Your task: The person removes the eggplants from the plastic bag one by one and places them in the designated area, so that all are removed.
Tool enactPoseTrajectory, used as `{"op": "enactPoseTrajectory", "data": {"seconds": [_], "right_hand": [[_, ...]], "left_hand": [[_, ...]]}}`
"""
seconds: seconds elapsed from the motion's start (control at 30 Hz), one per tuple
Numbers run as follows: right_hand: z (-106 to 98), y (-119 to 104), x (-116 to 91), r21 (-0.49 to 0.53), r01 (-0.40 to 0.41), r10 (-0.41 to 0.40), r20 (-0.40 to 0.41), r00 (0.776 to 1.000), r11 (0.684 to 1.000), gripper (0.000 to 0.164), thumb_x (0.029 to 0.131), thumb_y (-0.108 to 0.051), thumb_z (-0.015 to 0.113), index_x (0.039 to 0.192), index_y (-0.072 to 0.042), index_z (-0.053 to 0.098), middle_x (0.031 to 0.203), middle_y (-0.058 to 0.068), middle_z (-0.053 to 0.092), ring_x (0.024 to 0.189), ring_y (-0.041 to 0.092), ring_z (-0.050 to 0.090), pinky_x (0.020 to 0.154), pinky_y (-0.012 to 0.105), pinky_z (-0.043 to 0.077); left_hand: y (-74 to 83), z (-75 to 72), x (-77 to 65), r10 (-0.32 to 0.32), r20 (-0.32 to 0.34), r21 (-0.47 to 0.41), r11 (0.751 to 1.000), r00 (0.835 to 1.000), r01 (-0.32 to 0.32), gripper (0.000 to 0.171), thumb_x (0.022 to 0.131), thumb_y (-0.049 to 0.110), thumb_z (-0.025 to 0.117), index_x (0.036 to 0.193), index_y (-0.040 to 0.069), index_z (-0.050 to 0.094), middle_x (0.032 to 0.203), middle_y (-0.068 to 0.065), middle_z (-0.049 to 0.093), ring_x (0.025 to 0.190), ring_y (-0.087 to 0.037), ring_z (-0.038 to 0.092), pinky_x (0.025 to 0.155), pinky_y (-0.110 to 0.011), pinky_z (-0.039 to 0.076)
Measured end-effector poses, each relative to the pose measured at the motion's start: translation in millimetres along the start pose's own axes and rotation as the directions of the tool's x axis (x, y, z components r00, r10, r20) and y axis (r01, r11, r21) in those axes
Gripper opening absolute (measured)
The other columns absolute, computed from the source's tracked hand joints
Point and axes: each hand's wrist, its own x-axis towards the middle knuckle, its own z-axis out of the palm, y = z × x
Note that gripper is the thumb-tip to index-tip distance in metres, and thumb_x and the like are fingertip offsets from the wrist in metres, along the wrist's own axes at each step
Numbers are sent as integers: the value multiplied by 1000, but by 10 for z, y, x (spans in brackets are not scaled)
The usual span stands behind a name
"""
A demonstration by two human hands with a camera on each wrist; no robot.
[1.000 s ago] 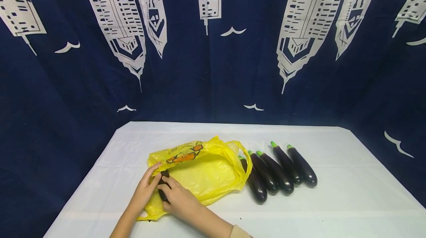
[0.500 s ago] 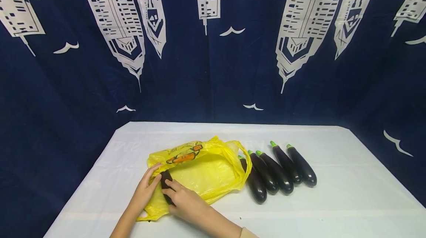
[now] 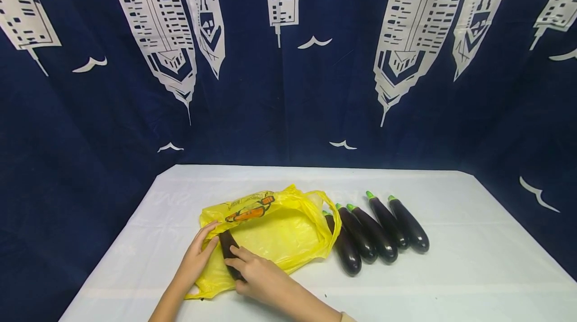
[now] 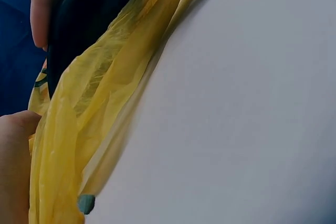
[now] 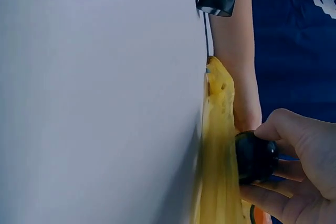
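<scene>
A dark purple eggplant [image 3: 229, 248] lies slanted in the mouth of a yellow plastic bag [image 3: 275, 234]; its far end is hidden under the bag's upper layer. My right hand [image 3: 261, 274] grips its near end. In the right wrist view, the eggplant's rounded tip [image 5: 256, 157] sits between the thumb and fingers. My left hand [image 3: 198, 254] holds the left side of the bag's mouth, fingers over the upper layer and thumb close to the eggplant. Bag folds [image 4: 89, 114] and the dark eggplant [image 4: 86, 17] show in the left wrist view.
Several more eggplants [image 3: 376, 234] with green stems lie side by side to the right of the bag, the nearest partly behind a bag handle [image 3: 334, 217]. All rest on a white-covered table [image 3: 451, 282]. A dark blue curtain with white building prints [image 3: 288, 101] hangs behind.
My right hand has drawn right and toward me with the eggplant, whose near end has shifted the same way. The left hand and the bag stay in place.
</scene>
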Motion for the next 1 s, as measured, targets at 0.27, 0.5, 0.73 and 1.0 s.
{"op": "enactPoseTrajectory", "data": {"seconds": [0.27,0.5,0.73,1.0], "right_hand": [[-80,14,-117,-2,33,-33,-29,999,999,41,83,-15,61,123,-13,57,135,9,49,119,24,52,82,21,52],[-116,38,-236,17,46,-45,-42,998,999,40,84,-14,59,124,-11,56,136,10,48,120,25,52,83,24,52],[-166,76,-353,32,40,-39,-54,998,999,42,84,-15,59,126,-11,55,137,10,47,121,26,51,88,30,51],[-227,109,-487,13,-2,3,-65,998,1000,43,84,-17,60,126,-14,54,138,7,46,121,23,51,86,27,52]], "left_hand": [[18,7,4,13,-9,19,1000,1000,-13,41,96,31,44,133,12,43,145,-15,31,135,-40,21,101,-67,20],[7,11,-4,6,-15,10,1000,1000,-6,40,96,31,44,132,12,44,145,-14,31,136,-39,21,103,-66,17],[18,12,-5,9,-21,20,1000,1000,-9,40,96,29,44,132,12,44,145,-15,32,135,-39,22,104,-65,18],[16,5,5,26,-16,18,1000,1000,-26,39,96,27,44,132,12,44,145,-15,32,135,-40,21,103,-66,17]]}}
